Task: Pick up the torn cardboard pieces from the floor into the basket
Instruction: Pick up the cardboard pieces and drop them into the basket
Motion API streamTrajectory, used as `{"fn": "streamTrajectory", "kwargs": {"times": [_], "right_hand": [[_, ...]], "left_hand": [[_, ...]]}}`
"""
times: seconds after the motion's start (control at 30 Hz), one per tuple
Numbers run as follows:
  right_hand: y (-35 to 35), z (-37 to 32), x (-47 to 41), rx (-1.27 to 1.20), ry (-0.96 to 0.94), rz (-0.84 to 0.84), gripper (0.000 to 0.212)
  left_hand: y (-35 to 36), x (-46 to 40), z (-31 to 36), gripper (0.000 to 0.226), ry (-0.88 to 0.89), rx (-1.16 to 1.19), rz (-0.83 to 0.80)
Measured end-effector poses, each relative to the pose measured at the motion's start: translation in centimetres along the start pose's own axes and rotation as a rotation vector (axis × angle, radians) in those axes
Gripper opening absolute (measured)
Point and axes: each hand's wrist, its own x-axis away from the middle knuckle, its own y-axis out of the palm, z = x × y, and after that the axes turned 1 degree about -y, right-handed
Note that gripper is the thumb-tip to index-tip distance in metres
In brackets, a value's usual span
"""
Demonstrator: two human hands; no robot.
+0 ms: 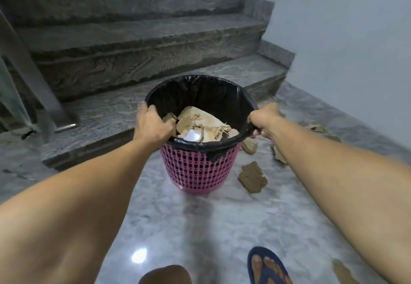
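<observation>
Pink plastic lattice basket (198, 168) with black liner (200, 92), on marble floor (200, 228) below grey stone stairs (133, 39). Both hands, left (151, 123) and right (264, 119), curled over rim. Torn brown cardboard pieces (252, 177) scattered right; more inside. Blue sandal (266, 266) near.

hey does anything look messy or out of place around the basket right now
Yes. Torn cardboard pieces lie scattered on the floor to the right of the pink basket, with another scrap at the lower right. Both hands grip the basket's rim: left hand, right hand.
</observation>
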Motion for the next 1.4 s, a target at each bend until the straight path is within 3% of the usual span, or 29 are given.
{"fn": "streamTrajectory", "kwargs": {"times": [0.2, 0.4, 0.53, 0.7, 0.8, 1.03, 1.17, 1.23, 1.4], "right_hand": [[-1.0, 1.4, -1.4, -0.078, 0.027, -0.067, 0.024], [-4.0, 1.1, 0.3, -0.121, 0.081, -0.304, 0.047], [-8.2, 2.1, 1.6, 0.016, 0.050, -0.333, 0.038], [-14.0, 5.5, 1.2, 0.147, 0.112, -0.340, 0.031], [-16.3, 8.5, -0.6, 0.177, 0.151, -0.292, 0.022], [-16.9, 16.2, -6.5, 0.201, 0.246, -0.310, 0.017], [-16.4, 18.7, -9.5, 0.172, 0.284, -0.320, 0.013], [-16.1, 20.0, -11.3, 0.175, 0.295, -0.325, 0.018], [-14.2, 23.5, -16.4, 0.186, 0.307, -0.334, 0.031]], "left_hand": [[2.3, -0.8, 1.8, 0.086, 0.017, -0.215, 0.015], [1.7, -0.4, 4.0, 0.068, 0.128, -0.446, -0.013], [2.7, 1.2, 8.5, 0.056, 0.323, -0.370, -0.019], [4.9, 4.7, 15.3, 0.040, 0.736, -0.227, 0.000], [7.9, 6.5, 18.8, 0.038, 0.915, -0.219, -0.105], [17.6, 6.8, 21.8, 0.055, 0.789, -0.405, -0.516], [22.4, 4.8, 20.9, 0.066, 0.690, -0.546, -0.649], [25.1, 3.7, 19.7, 0.063, 0.627, -0.582, -0.712], [31.3, 2.1, 16.6, 0.084, 0.551, -0.616, -0.815]]}}
